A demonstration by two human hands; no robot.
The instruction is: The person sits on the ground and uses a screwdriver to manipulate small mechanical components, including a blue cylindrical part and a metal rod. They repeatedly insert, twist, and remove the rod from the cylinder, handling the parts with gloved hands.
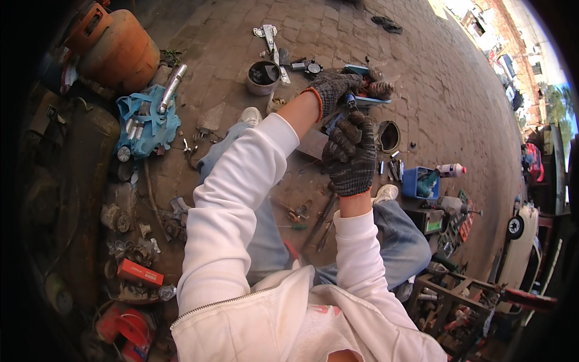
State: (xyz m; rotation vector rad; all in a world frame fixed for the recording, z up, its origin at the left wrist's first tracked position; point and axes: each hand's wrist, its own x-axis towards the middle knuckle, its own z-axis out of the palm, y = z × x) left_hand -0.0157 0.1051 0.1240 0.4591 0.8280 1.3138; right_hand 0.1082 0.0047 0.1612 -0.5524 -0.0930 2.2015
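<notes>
Both my hands wear dark grey knitted gloves with orange cuffs and meet in front of me, low over the brick ground. My right hand [350,154] is closed, its fingers curled round a small shiny metal piece [351,101] with a blue part, which sticks up past the fingers. My left hand [333,92] bends over from the left beside that piece, fingers closed; what they pinch is hidden. Just beyond the fingers is a blue-rimmed tray [375,101] with reddish-brown bristly bundles [380,89] in it. Under my hands sits a grey metal block [313,143], partly covered.
A bucket of dark liquid [263,77] stands left of my hands. To the right are an open round can [388,136], short metal cylinders [395,169] and a blue bin [420,183]. Farther left lie a blue bag [148,120] and an orange gas cylinder [120,51]. Loose tools lie between my legs.
</notes>
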